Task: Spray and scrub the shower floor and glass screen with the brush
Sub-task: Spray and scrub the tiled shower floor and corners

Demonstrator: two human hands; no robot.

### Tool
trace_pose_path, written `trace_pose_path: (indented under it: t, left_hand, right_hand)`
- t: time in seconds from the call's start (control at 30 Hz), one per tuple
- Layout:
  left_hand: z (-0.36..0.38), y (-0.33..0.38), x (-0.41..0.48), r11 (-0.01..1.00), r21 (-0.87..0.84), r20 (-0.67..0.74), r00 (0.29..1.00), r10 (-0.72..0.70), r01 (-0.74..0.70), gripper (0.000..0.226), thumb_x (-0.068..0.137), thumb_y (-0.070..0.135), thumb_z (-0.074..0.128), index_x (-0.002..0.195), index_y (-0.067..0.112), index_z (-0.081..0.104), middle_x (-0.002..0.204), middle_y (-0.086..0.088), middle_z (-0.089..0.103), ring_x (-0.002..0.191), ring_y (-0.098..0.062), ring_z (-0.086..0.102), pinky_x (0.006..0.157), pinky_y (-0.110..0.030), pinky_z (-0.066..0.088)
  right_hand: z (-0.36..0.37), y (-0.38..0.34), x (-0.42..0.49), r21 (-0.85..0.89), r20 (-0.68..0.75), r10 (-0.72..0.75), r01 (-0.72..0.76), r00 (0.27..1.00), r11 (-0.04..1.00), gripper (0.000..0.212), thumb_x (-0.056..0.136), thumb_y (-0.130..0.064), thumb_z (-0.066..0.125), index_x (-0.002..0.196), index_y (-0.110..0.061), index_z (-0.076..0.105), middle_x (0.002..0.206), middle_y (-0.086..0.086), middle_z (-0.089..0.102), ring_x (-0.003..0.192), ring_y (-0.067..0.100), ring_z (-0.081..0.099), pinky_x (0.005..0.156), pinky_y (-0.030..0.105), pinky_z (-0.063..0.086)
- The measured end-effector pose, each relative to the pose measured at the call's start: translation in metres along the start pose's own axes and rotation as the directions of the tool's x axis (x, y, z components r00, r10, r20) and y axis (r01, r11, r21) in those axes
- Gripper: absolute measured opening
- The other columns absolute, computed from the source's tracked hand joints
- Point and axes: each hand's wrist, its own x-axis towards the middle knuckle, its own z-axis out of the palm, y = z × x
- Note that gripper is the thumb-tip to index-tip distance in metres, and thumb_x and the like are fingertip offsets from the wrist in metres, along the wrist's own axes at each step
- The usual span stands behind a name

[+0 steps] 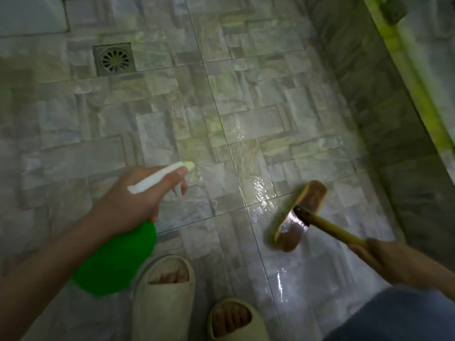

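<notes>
Head view: the neck of a green spray bottle (115, 262) is gripped by the left hand (138, 195), the fingers curled round it and the forefinger stretched forward beneath the white spray head (160, 177), whose nozzle is pointed away over the tiles. The long yellowish handle (334, 230) of the brush (299, 217) is held at its near end by the right hand (384, 260), with the fingers closed round it. The wooden brush head is seen tilted and blurred, low over a glistening wet patch (261, 190) of the shower floor (147, 119); whether the bristles are touching the tiles cannot be told. Two pale open-toed slippers (160, 303) are planted on the stone-patterned tiles just below the bottle. A square metal drain (114, 59) is set in the floor at the upper left, well apart from both hands. A yellow-green strip (418, 82) is seen running along the right edge.
</notes>
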Motion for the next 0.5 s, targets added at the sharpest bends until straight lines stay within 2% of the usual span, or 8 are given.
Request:
trace_pose_path:
  t: [0.03,0.1,0.17,0.27,0.33,0.4,0.43,0.5]
  left_hand:
    - [0.008,0.009,-0.004,1.0,0.009,0.057,0.998,0.018,-0.019,0.072,0.085,0.085,0.046,0.082,0.02,0.076,0.057,0.0,0.067,0.038,-0.013,0.053,0.053,-0.021,0.047]
    - [0.023,0.017,-0.008,0.997,0.07,0.11,0.994,0.007,-0.015,0.069,0.083,0.077,0.045,0.067,0.015,0.07,0.055,0.002,0.065,0.04,-0.008,0.053,0.056,-0.023,0.047]
    - [0.03,0.02,-0.004,0.995,0.082,0.096,0.994,-0.058,0.05,0.067,0.079,0.078,0.048,0.058,0.016,0.065,0.055,0.002,0.065,0.04,-0.007,0.053,0.059,-0.028,0.049]
    - [0.028,0.016,0.006,0.99,0.041,0.007,0.991,-0.135,0.135,0.078,0.073,0.088,0.055,0.063,0.011,0.066,0.044,0.004,0.058,0.038,-0.011,0.052,0.055,-0.028,0.049]
    - [0.019,0.012,0.012,0.992,-0.005,-0.033,0.991,-0.127,0.127,0.085,0.07,0.092,0.052,0.071,0.009,0.07,0.058,-0.004,0.067,0.04,-0.014,0.052,0.052,-0.028,0.047]
    - [0.011,0.011,0.014,0.996,-0.003,-0.045,0.995,-0.09,0.09,0.076,0.072,0.087,0.048,0.078,0.015,0.074,0.076,-0.013,0.073,0.042,-0.018,0.053,0.054,-0.029,0.048]
    - [0.008,0.01,0.014,0.997,0.003,-0.052,0.996,-0.073,0.073,0.07,0.077,0.085,0.049,0.08,0.02,0.076,0.078,-0.011,0.075,0.042,-0.018,0.054,0.056,-0.028,0.049]
    - [0.003,0.01,0.015,0.999,0.012,-0.089,0.995,-0.048,0.049,0.061,0.087,0.078,0.053,0.078,0.022,0.075,0.065,0.006,0.072,0.039,-0.013,0.053,0.053,-0.023,0.049]
  right_hand:
    - [0.007,-0.013,-0.006,-0.037,0.014,0.018,-0.017,1.0,0.999,0.09,0.061,-0.089,-0.002,0.091,-0.027,0.056,0.081,-0.006,0.062,0.074,0.011,0.064,0.068,0.03,0.053]
    - [0.013,-0.057,0.001,-0.033,-0.012,-0.028,0.028,1.0,0.999,0.068,0.073,-0.077,0.004,0.086,-0.027,0.047,0.077,-0.005,0.059,0.067,0.009,0.059,0.056,0.023,0.044]
    - [0.0,-0.107,0.029,-0.012,-0.093,-0.09,0.089,0.992,0.996,0.056,0.089,-0.067,0.015,0.09,-0.02,0.047,0.087,0.002,0.064,0.078,0.022,0.064,0.061,0.031,0.044]
    - [-0.023,-0.139,0.062,0.037,-0.171,-0.105,0.113,0.98,0.993,0.055,0.098,-0.059,0.024,0.099,-0.011,0.052,0.096,0.011,0.062,0.094,0.034,0.062,0.071,0.036,0.043]
    - [-0.018,-0.121,0.052,0.005,-0.187,-0.119,0.122,0.975,0.993,0.056,0.095,-0.062,0.021,0.094,-0.014,0.05,0.093,0.008,0.064,0.086,0.029,0.063,0.066,0.033,0.044]
    - [-0.006,-0.1,0.02,-0.029,-0.157,-0.102,0.099,0.982,0.995,0.061,0.085,-0.069,0.011,0.089,-0.02,0.048,0.08,-0.002,0.06,0.068,0.016,0.06,0.056,0.027,0.042]
    - [-0.002,-0.096,0.009,-0.015,-0.142,-0.103,0.102,0.985,0.995,0.064,0.08,-0.071,0.007,0.089,-0.022,0.048,0.076,-0.006,0.056,0.063,0.012,0.057,0.054,0.025,0.044]
    - [-0.004,-0.106,0.013,-0.006,-0.137,-0.116,0.116,0.984,0.993,0.066,0.08,-0.07,0.006,0.09,-0.021,0.049,0.076,-0.005,0.057,0.064,0.013,0.058,0.058,0.027,0.048]
